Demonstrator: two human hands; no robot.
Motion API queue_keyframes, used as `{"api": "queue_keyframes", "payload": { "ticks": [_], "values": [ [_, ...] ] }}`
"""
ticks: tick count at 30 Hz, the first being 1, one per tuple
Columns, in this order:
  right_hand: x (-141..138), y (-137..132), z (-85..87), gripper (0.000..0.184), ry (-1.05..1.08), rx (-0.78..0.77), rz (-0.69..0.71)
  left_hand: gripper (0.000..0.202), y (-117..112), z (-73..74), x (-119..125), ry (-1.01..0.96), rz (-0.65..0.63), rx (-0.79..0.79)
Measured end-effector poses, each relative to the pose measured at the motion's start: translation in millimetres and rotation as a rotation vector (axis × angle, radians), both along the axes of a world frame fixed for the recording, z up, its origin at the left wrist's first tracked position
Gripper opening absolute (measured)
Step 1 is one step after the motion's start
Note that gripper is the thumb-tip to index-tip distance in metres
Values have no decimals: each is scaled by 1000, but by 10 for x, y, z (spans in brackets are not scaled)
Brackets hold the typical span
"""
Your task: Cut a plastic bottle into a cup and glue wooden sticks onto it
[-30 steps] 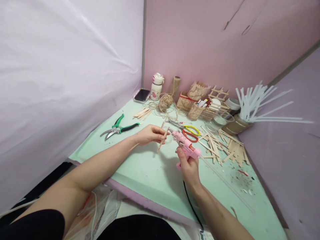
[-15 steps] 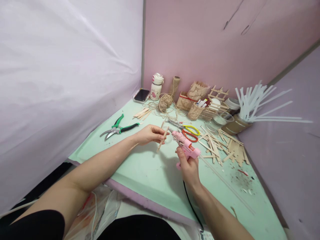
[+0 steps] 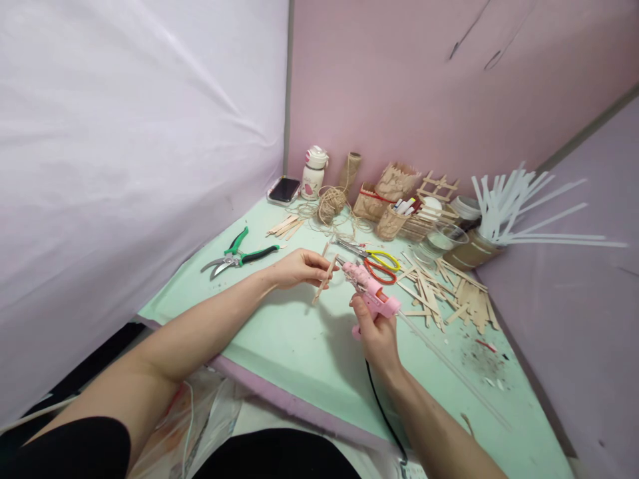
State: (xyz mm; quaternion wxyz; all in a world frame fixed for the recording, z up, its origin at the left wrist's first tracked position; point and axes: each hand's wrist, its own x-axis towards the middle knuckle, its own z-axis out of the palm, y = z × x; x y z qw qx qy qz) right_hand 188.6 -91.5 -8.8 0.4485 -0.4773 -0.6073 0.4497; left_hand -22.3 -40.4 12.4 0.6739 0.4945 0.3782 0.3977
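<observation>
Between the closed fingers of my left hand [image 3: 299, 269] is a small piece made of wooden craft sticks [image 3: 324, 283], held a little above the table. My right hand [image 3: 379, 339] grips a pink hot glue gun [image 3: 367, 289] by its handle. The gun's nozzle points left and sits at the upper end of the stick piece; whether it touches cannot be made out. A long clear glue stick [image 3: 449, 362] sticks out of the gun's back, and a black cord [image 3: 374, 392] hangs from the handle.
Green-handled pruning shears [image 3: 234, 256] lie left. Scissors [image 3: 377, 263] lie just behind the gun. Loose craft sticks [image 3: 424, 293] are heaped right. At the back stand a phone [image 3: 284, 190], a bottle [image 3: 313, 174], twine [image 3: 331, 204], a pen holder [image 3: 392, 223] and a can of white glue sticks [image 3: 472, 251].
Both hands, the stick piece and the glue gun keep almost the same position. The whole view has shifted very slightly.
</observation>
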Motion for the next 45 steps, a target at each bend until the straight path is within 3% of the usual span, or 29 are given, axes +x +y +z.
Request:
{"api": "queue_keyframes", "payload": {
  "ticks": [19, 29, 45],
  "values": [
    [-16, -11, 52, 41, -14, 23, -80, 31, 24, -73, -17, -19, -2, -12],
    [3, 8, -24, 43, 13, 4, -37, 31, -2, -20, 3, -17, 9, -6],
    [-12, -4, 18, 45, 15, -1, -54, 29, -3, -11, -6, -8, -8, -9]
  ]
}}
